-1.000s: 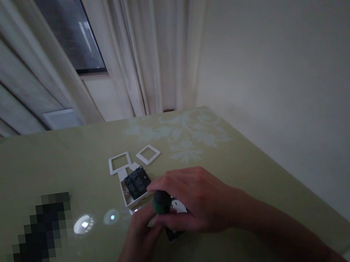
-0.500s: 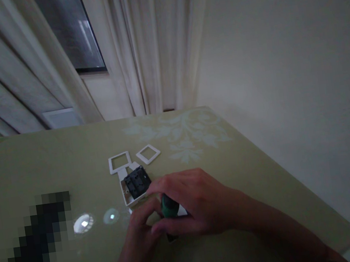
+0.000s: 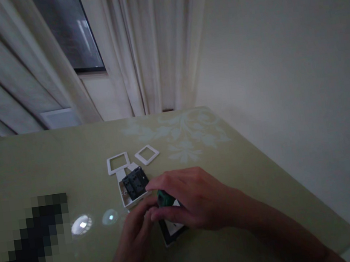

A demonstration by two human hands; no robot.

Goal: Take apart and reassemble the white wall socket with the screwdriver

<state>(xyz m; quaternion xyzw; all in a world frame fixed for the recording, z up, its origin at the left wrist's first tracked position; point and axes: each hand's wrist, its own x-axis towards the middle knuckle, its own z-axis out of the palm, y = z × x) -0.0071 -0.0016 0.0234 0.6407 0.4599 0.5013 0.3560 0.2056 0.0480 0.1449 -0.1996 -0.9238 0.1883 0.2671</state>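
Note:
My right hand (image 3: 197,199) is closed around the green handle of a screwdriver (image 3: 165,198); its shaft and tip are hidden. Under that hand is a wall socket (image 3: 174,230) with a white face and a dark border, only its lower part showing. My left hand (image 3: 139,228) is closed at the socket's left side, its fingertips close to the screwdriver and partly hidden. Just beyond both hands sits a white back box (image 3: 132,202) with a black switch module (image 3: 136,183) tilted in it.
Two white frames, a larger one (image 3: 108,165) and a smaller one (image 3: 153,157), lie behind the box. A pixelated dark object (image 3: 31,244) is at the left on the green tablecloth (image 3: 78,161). Curtains (image 3: 163,42) hang beyond the table, with a wall (image 3: 283,69) on the right.
More of the socket's white face and dark border now shows below my right hand. The left fingers have shifted slightly, and the screwdriver handle sits a little higher in view.

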